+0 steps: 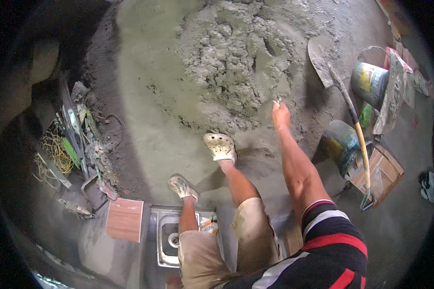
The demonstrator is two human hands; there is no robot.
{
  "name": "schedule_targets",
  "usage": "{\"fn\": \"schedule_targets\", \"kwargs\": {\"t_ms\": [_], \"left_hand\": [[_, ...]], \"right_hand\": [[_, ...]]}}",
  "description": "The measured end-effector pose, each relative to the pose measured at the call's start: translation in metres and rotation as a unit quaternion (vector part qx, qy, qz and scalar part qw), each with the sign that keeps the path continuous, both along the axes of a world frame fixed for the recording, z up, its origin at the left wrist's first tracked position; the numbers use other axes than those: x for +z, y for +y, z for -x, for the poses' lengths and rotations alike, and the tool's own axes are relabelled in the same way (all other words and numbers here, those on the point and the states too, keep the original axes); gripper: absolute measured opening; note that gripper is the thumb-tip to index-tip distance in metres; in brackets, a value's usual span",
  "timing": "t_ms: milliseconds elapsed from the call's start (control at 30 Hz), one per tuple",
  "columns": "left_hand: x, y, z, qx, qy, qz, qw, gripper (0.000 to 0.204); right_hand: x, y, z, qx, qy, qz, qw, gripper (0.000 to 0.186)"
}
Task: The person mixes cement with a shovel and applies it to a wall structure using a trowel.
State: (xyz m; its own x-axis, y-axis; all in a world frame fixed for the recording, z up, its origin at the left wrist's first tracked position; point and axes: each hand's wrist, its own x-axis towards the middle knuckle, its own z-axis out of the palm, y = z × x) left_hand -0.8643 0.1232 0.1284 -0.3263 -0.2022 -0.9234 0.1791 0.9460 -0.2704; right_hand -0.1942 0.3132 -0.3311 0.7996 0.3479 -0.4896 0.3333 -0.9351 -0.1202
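Observation:
My right hand (280, 116) reaches forward with its fingers closed around the handle of a trowel. The trowel's pointed blade (283, 87) lies against the right side of a mound of wet grey mortar (226, 62) and is nearly the same colour as it. Left of the mound spreads a smoother, flatter layer of mortar (147, 82). To the right of my hand, a long-handled shovel (349, 101) rests with its mortar-coated blade toward the mound. My left hand does not show.
Two stained buckets (370, 83) (341, 144) stand at the right, near a cardboard box (378, 168). Debris and tangled yellow cord (58, 149) lie at the left. A steel sink (169, 241) and a reddish tile (124, 220) are by my feet, which stand in clogs (221, 146).

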Motion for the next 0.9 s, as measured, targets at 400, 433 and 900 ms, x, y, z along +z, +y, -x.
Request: {"fn": "schedule_targets", "kwargs": {"t_ms": [400,433,900], "left_hand": [[0.067,-0.046,0.037,0.015,-0.008,-0.013,1.0,0.02],[0.085,-0.053,0.043,0.022,-0.008,-0.028,0.999,0.02],[0.155,-0.086,0.002,0.065,0.063,-0.232,0.968,0.039]], "right_hand": [[0.12,0.058,0.025,-0.231,0.301,-0.212,0.9,0.029],[0.143,0.06,0.033,-0.222,0.31,-0.214,0.899,0.028],[0.531,0.043,0.059,0.268,0.374,-0.096,0.883,0.031]]}}
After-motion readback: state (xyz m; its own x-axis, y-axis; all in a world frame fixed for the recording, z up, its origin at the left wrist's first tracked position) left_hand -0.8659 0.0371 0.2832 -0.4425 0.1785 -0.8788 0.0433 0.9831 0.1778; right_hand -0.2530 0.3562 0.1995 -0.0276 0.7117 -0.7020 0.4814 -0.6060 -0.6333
